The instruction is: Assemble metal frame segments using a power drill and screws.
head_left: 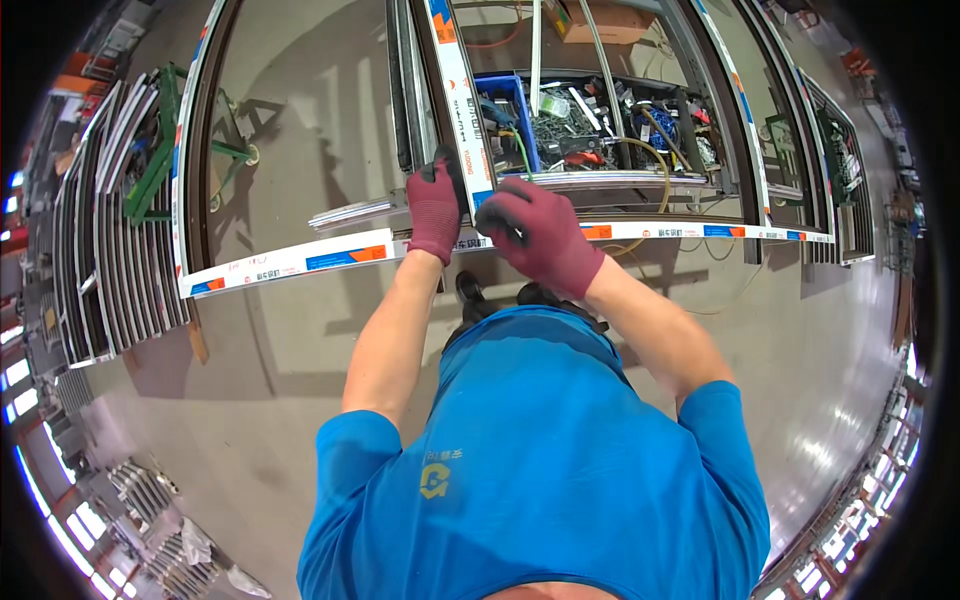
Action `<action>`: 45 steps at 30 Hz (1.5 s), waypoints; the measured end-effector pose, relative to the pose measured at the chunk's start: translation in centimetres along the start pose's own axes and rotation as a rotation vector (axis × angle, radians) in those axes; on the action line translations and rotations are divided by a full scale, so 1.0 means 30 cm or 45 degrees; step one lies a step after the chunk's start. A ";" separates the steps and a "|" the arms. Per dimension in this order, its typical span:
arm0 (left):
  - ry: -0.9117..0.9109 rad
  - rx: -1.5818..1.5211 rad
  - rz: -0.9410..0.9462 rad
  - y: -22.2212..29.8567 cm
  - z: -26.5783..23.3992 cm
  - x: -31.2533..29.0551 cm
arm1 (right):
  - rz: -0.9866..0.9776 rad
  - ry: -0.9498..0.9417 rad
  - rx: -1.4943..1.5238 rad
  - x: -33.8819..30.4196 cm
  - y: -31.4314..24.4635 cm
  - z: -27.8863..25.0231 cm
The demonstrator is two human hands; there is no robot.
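Note:
A large window or door frame with dark profiles lies in front of me, its faces covered with white, blue and orange printed film. My left hand (436, 210), in a maroon glove with black fingers, is closed against the left side of the middle bar (462, 110), close to where it meets the near rail (345, 254). Just right of that joint is my right hand (545, 235), gloved alike, its fingers curled together over the bar's near end. Whatever it may hold is hidden by the glove.
Beneath the frame's right half sits a cart with a blue bin (508, 125) and a heap of metal fittings (570, 130). A yellowish hose (668, 190) loops there. At left stand a green trolley (155, 170) and a stack of long profiles (100, 250). A cardboard box (605, 22) lies beyond.

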State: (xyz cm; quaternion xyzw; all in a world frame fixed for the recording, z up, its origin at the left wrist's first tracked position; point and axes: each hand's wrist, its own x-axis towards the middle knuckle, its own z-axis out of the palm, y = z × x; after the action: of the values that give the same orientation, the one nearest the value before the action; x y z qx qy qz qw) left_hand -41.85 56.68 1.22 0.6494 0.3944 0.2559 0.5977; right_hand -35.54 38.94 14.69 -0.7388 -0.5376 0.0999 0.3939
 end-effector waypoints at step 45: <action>-1.040 0.402 -0.543 -0.238 -0.338 0.417 | 1.155 0.150 0.140 -0.853 0.324 0.302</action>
State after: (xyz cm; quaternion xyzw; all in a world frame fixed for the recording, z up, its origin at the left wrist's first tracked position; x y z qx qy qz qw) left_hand -44.49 72.55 -5.92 0.6843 0.2858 -0.2109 0.6369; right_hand -44.04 19.81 -5.14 -0.8819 -0.1305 0.2484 0.3789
